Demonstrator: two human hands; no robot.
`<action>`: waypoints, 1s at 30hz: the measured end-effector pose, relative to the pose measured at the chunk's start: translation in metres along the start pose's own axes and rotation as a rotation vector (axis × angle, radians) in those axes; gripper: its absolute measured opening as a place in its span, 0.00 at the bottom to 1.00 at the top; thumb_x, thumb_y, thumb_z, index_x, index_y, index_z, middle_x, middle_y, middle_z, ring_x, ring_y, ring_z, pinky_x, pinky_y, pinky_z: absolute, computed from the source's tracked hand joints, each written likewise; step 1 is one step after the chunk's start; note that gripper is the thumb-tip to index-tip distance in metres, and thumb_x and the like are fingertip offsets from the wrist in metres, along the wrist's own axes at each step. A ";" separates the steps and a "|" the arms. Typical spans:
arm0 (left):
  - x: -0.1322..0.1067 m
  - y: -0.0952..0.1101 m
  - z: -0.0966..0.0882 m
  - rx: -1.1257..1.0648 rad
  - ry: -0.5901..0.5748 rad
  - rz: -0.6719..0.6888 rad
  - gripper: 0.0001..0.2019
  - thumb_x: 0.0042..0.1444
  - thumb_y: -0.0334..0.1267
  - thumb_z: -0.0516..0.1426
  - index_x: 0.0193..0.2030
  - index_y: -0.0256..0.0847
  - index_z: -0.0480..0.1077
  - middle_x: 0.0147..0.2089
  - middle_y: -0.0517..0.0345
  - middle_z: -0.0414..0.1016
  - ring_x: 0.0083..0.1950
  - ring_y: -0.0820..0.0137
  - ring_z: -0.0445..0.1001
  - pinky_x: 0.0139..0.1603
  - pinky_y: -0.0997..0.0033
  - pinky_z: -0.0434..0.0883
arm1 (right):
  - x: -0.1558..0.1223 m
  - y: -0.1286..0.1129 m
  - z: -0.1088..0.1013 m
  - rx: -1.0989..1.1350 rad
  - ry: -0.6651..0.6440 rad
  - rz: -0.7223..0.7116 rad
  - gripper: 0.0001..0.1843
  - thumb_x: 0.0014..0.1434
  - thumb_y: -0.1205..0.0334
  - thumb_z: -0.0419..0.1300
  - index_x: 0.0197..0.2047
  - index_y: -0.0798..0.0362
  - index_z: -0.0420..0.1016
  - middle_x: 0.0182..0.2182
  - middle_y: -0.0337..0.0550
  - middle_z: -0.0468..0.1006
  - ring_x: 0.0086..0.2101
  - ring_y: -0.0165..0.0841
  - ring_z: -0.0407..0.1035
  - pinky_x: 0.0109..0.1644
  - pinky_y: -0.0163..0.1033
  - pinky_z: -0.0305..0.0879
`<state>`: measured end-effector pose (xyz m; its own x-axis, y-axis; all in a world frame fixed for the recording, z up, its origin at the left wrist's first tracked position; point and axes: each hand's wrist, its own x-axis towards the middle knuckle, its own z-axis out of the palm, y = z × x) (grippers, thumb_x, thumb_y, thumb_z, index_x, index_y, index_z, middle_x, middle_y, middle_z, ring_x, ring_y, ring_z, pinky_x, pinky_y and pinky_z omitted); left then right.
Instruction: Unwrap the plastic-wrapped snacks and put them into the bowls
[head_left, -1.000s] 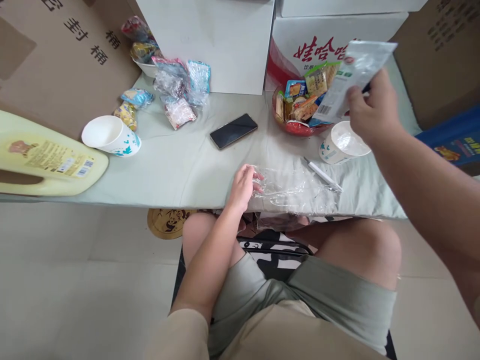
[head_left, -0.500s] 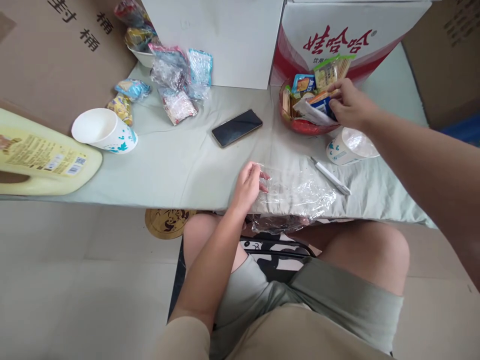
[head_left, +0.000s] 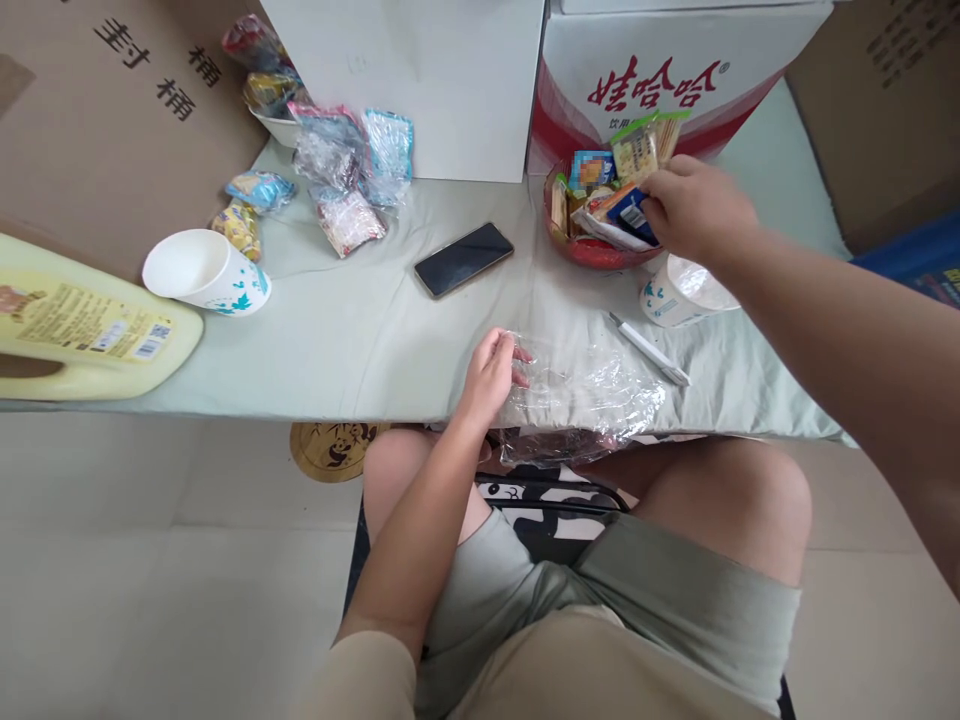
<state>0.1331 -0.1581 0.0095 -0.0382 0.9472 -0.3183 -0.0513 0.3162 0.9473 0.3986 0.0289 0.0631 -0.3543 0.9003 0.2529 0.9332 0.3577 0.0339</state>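
Right fingers (head_left: 657, 187) lowered to snack bowl (head_left: 601, 257), seemingly pinching packet (head_left: 631, 214).

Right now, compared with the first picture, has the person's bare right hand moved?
Yes: the bare right hand has moved left, nearer the stationary, shiny, round red bowl.

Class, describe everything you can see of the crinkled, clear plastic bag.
The thin-looking, colourless clear plastic bag is see-through, crinkled and shiny. It lies loosely spread on the pale green cloth-covered table, its lower part hanging over the front edge. The person's bare left hand holds its left end.
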 end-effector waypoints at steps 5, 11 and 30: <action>-0.001 -0.001 0.000 0.006 0.003 -0.014 0.12 0.68 0.42 0.47 0.34 0.41 0.60 0.33 0.63 0.72 0.19 0.82 0.68 0.22 0.81 0.63 | 0.003 -0.004 0.002 0.034 -0.147 0.150 0.22 0.69 0.52 0.53 0.44 0.64 0.78 0.41 0.52 0.82 0.41 0.33 0.75 0.38 0.38 0.57; 0.001 -0.005 -0.007 0.010 -0.015 -0.007 0.12 0.68 0.44 0.48 0.34 0.42 0.60 0.35 0.62 0.74 0.19 0.82 0.68 0.21 0.81 0.60 | -0.072 -0.048 -0.024 0.341 0.303 0.199 0.13 0.67 0.65 0.51 0.44 0.56 0.77 0.39 0.48 0.82 0.41 0.36 0.75 0.47 0.43 0.66; -0.009 0.009 -0.025 -0.025 -0.025 -0.082 0.18 0.44 0.44 0.66 0.40 0.41 0.68 0.37 0.54 0.80 0.25 0.74 0.75 0.15 0.82 0.49 | -0.210 -0.098 0.030 0.538 0.123 0.068 0.14 0.64 0.57 0.55 0.47 0.50 0.79 0.64 0.54 0.68 0.62 0.55 0.64 0.60 0.63 0.62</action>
<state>0.1078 -0.1655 0.0200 -0.0079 0.9193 -0.3936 -0.0779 0.3918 0.9167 0.3796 -0.1874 -0.0222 -0.2542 0.9018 0.3495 0.7801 0.4048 -0.4771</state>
